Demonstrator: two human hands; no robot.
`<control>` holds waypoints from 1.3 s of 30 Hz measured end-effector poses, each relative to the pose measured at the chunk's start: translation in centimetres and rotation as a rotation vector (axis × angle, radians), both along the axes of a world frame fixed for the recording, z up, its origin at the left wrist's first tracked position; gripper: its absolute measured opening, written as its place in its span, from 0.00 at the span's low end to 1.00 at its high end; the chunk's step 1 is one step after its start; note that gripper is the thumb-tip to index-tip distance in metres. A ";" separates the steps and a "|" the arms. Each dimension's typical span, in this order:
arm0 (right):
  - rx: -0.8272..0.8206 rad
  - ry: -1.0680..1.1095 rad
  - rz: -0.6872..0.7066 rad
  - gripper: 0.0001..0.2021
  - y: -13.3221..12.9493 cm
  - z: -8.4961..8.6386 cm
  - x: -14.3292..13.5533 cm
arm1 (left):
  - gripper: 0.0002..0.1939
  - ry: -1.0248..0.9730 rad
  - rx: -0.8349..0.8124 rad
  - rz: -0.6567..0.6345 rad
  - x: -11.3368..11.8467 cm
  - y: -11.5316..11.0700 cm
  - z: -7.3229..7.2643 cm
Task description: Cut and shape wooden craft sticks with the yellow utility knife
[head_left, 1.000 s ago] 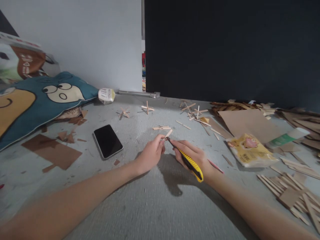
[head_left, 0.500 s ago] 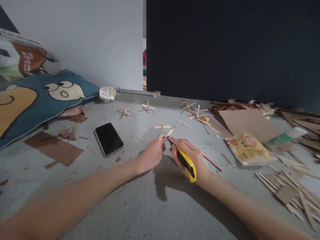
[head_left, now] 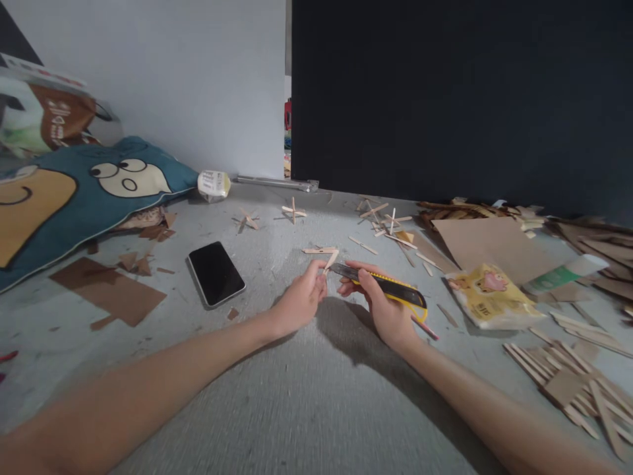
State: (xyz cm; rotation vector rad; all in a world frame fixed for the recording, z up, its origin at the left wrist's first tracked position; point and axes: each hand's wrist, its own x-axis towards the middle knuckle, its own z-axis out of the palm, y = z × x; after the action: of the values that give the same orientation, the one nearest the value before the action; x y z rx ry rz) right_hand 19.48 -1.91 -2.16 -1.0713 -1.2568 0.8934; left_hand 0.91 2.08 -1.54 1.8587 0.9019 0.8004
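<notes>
Pinched in the fingers of my left hand (head_left: 302,295) is a pale wooden craft stick (head_left: 331,259), its far end pointing up and away. My right hand (head_left: 383,307) grips a yellow and black utility knife (head_left: 390,285), held nearly level with its blade end toward the left. The knife's tip is beside the stick, close to my left fingertips; whether it touches the wood I cannot tell. Just beyond lies another craft stick piece (head_left: 316,251) on the grey surface. A red pencil (head_left: 425,328) lies partly hidden under my right hand.
A phone (head_left: 216,274) lies at left, near brown cardboard (head_left: 106,291) and a blue cushion (head_left: 99,191). Crossed-stick pieces (head_left: 293,211) stand at the back. On the right are a yellow packet (head_left: 489,295), a green-white tube (head_left: 565,272) and piled craft sticks (head_left: 564,382).
My right hand has turned the knife from steeply slanted to nearly level, its handle swinging out to the right. The left hand still pinches the stick, now tilted a little more upright.
</notes>
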 end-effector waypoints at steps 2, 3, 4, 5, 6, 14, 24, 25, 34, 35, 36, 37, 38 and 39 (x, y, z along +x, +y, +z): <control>-0.025 0.074 0.020 0.19 0.5 -0.6 0.0 | 0.13 -0.012 0.004 -0.007 0.0 0.0 0.0; -0.029 0.099 0.023 0.19 0.7 -0.7 0.1 | 0.13 -0.016 0.006 -0.009 0.0 0.0 -0.1; -0.025 0.112 0.021 0.19 0.8 -0.7 0.1 | 0.13 -0.020 0.006 -0.010 0.0 0.0 -0.1; -0.017 0.103 0.016 0.19 0.8 -0.6 0.1 | 0.13 -0.022 0.004 -0.011 0.0 0.0 -0.2; -0.004 0.065 0.011 0.19 0.8 -0.4 0.1 | 0.14 -0.022 0.000 -0.012 0.0 0.1 -0.2; 0.457 -0.561 -0.012 0.14 -1.3 1.5 -0.2 | 0.10 0.090 0.043 0.029 0.0 -0.2 -0.5; 0.254 -0.332 -0.035 0.11 -1.6 1.8 -0.6 | 0.11 0.138 0.092 0.042 -0.1 -0.8 -0.5; 0.173 -0.244 -0.020 0.13 -1.2 1.6 -0.5 | 0.11 0.113 0.087 0.034 -0.1 -0.7 -0.5; 0.056 0.112 0.000 0.15 0.0 1.2 0.0 | 0.15 -0.137 0.001 -0.014 0.2 -0.7 -0.2; 0.083 0.003 -0.026 0.15 -0.4 1.6 0.0 | 0.15 -0.133 -0.007 -0.005 0.2 -0.7 -0.1; 0.112 -0.126 -0.056 0.15 -0.9 1.9 0.1 | 0.15 -0.122 -0.008 0.004 0.1 -0.8 0.0; 0.145 -0.228 -0.077 0.14 -1.3 2.3 0.1 | 0.16 -0.107 -0.003 0.011 0.1 -0.8 0.2; 0.176 -0.292 -0.081 0.14 -1.7 2.5 0.1 | 0.16 -0.092 0.006 0.017 0.1 -0.8 0.2; 0.205 -0.340 -0.079 0.14 -1.9 2.7 0.1 | 0.16 -0.081 0.016 0.021 0.0 -0.8 0.3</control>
State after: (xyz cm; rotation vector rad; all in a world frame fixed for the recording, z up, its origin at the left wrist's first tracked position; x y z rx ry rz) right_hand 19.55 -3.80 0.56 -1.1293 -1.5382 0.5216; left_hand 0.93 1.24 -1.23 1.8196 0.8675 0.8920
